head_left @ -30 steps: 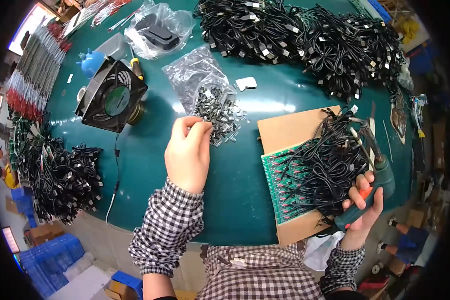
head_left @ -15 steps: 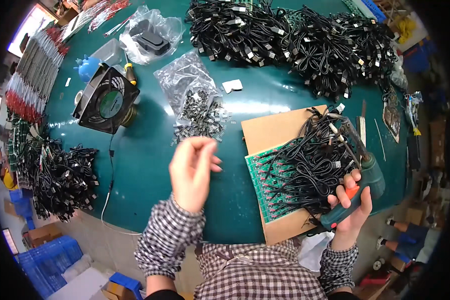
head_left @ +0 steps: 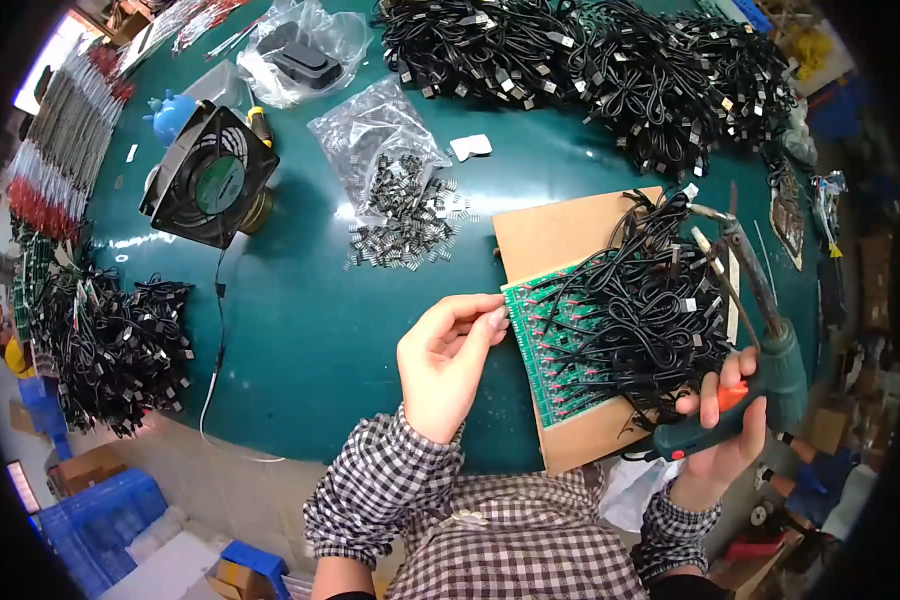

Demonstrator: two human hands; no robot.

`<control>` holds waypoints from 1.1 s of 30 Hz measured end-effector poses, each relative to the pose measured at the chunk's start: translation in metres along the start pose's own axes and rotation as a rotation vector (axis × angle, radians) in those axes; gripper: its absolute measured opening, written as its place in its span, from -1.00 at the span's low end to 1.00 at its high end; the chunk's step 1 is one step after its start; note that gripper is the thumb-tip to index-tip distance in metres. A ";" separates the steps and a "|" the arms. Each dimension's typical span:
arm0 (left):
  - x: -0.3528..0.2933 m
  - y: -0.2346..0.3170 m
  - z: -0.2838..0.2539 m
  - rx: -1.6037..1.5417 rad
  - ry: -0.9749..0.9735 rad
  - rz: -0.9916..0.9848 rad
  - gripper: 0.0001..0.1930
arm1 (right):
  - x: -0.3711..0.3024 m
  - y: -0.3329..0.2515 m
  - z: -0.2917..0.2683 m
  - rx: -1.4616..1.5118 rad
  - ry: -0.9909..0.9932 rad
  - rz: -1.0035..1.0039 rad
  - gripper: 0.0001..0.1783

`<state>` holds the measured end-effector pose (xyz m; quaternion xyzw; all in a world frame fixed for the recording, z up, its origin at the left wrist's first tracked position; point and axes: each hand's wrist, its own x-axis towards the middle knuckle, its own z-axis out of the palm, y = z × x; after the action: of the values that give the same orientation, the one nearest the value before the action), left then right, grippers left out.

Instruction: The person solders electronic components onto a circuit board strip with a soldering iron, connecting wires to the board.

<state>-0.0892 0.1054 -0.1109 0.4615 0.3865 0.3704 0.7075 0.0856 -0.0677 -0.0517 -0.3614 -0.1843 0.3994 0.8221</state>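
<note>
Bright, w/ glare on tabletop [head_left: 305,345]; upper L window [head_left: 50,62] overexp.; fisheye bends edges, 4 corners blk.

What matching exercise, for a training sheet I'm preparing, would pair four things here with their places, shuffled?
Things
1. Green soldering gun
2. Black cooling fan
3. Left hand
4. Small pin connectors

Places
A. At the upper-left corner of the green circuit boards
B. Heaped at the mouth of a clear plastic bag
C. In the right hand
D. Beside a yellow-and-black screwdriver

Pairs: 1-C, 2-D, 3-A, 4-B
</note>
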 end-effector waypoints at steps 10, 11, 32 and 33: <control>-0.016 0.022 -0.008 -0.173 -0.111 -0.197 -0.75 | -0.003 0.040 0.057 -0.380 0.059 0.077 -0.56; -0.022 0.027 -0.008 -0.198 -0.124 -0.203 -0.73 | -0.001 0.044 0.065 -0.481 0.078 0.107 -0.58; -0.049 0.040 -0.002 -0.270 -0.211 -0.205 -0.71 | 0.005 0.064 0.078 -1.124 -0.191 0.060 -0.64; -0.049 0.041 -0.002 -0.266 -0.212 -0.239 -0.75 | 0.005 0.065 0.081 -1.057 -0.124 0.122 -0.64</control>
<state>-0.1188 0.0749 -0.0627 0.3514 0.3097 0.2810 0.8377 0.0067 -0.0009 -0.0454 -0.7119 -0.3873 0.3198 0.4908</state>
